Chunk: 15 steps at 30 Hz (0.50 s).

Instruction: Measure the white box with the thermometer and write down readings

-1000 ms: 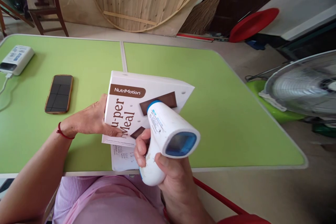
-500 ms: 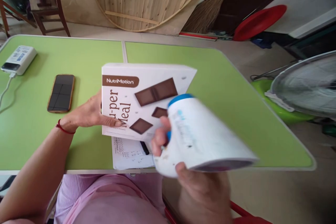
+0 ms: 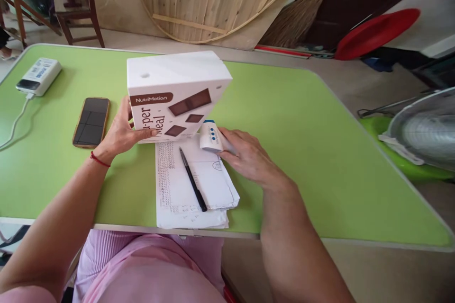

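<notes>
My left hand (image 3: 124,129) grips a white cardboard box (image 3: 179,68) by its left side, thumb on the front face. Brown chocolate pieces and "NutriMotion" are printed on that face. The box is tilted, with its top turned up; I cannot tell whether its lower edge touches the table. My right hand (image 3: 249,151) is closed around the handle of a white-and-blue handheld scanner (image 3: 210,136), just right of the box's lower part. Its head, with several blue dots, is over a stack of papers (image 3: 209,180). A black pen (image 3: 193,177) lies across the papers.
On the left of the green table (image 3: 302,151) lie a smartphone (image 3: 91,122) and a white power bank (image 3: 40,75) with a cable. A fan (image 3: 423,132) stands beyond the right edge. Chairs (image 3: 76,9) and a large round wooden board (image 3: 213,0) are behind.
My right hand has carried the scanner forward, away from my body, and turned it over the papers. The box has moved back and left, and its top shows more. The pen is now uncovered.
</notes>
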Tool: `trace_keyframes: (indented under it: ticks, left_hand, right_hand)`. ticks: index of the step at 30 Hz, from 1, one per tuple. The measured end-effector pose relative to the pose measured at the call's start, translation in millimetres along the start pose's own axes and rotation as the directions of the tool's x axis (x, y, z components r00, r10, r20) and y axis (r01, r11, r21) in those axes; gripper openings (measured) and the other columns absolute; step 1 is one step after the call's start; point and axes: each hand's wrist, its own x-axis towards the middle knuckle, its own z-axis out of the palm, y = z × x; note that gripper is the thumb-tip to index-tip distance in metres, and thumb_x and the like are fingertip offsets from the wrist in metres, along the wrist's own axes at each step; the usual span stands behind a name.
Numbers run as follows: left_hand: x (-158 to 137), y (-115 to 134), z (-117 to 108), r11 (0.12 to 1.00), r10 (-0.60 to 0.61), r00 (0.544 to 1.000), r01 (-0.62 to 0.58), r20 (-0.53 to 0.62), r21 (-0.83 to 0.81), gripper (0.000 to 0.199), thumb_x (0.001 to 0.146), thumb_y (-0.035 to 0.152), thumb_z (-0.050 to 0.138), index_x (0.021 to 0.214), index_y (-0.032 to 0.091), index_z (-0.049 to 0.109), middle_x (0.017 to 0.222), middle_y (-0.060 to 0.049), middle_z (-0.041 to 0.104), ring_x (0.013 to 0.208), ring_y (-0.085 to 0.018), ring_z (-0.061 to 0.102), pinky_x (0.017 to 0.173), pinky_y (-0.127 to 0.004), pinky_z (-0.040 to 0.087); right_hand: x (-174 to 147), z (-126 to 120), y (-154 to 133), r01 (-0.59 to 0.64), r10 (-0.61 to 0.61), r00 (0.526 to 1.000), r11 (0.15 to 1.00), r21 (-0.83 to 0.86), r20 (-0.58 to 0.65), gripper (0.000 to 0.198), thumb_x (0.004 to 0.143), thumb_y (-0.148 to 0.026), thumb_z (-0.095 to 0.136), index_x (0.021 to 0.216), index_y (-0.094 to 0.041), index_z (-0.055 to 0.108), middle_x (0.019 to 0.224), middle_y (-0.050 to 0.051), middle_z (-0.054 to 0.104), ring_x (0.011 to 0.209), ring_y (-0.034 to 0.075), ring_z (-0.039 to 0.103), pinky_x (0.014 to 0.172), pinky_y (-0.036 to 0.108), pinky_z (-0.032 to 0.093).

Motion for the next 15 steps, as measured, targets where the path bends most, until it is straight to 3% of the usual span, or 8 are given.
trace_keyframes:
  ticks: [6, 10, 13, 15]
  left_hand:
    - [0, -4, 4, 0.999, -0.031, 0.999, 0.032, 0.034, -0.027, 0.083, 0.063, 0.041, 0.093, 0.131, 0.021, 0.049, 0.141, -0.017, 0.055, 0.133, -0.037, 0.053, 0.097, -0.047, 0.057]
    - [0, -6, 4, 1.000, -0.004, 0.998, 0.004, 0.068, 0.001, 0.073, 0.066, 0.046, 0.091, 0.126, 0.021, 0.055, 0.142, -0.015, 0.056, 0.137, -0.037, 0.049, 0.102, -0.048, 0.054]
    - [0, -5, 4, 0.997, 0.025, 0.997, -0.030, 0.072, 0.071, 0.068, 0.068, 0.050, 0.089, 0.121, 0.021, 0.059, 0.133, -0.013, 0.061, 0.136, -0.037, 0.049, 0.107, -0.050, 0.050]
    - [-1, -5, 3, 0.989, 0.049, 0.996, -0.059, 0.071, 0.139, 0.064, 0.069, 0.052, 0.088, 0.118, 0.021, 0.061, 0.121, -0.012, 0.066, 0.134, -0.036, 0.051, 0.112, -0.052, 0.045]
  right_hand:
    - [-9, 11, -1, 0.056, -0.057, 0.998, 0.998, -0.034, -0.029, 0.043, 0.091, -0.024, 0.051, 0.133, -0.018, 0.059, 0.114, 0.017, 0.070, 0.103, 0.036, 0.066, 0.089, 0.054, 0.054]
    - [-12, 8, -1, 0.056, -0.057, 0.998, 0.998, -0.041, -0.021, 0.045, 0.090, -0.025, 0.053, 0.133, -0.017, 0.059, 0.121, 0.019, 0.068, 0.107, 0.037, 0.064, 0.092, 0.056, 0.054]
    - [-14, 2, -13, 0.069, -0.073, 0.983, 0.997, -0.030, -0.166, 0.046, 0.088, -0.019, 0.055, 0.134, -0.017, 0.060, 0.121, 0.019, 0.067, 0.111, 0.037, 0.062, 0.094, 0.058, 0.053]
    - [-15, 1, -30, 0.187, -0.165, 0.949, 0.981, 0.058, -0.268, 0.039, 0.091, -0.016, 0.055, 0.128, -0.021, 0.065, 0.110, 0.014, 0.069, 0.102, 0.031, 0.065, 0.088, 0.052, 0.056]
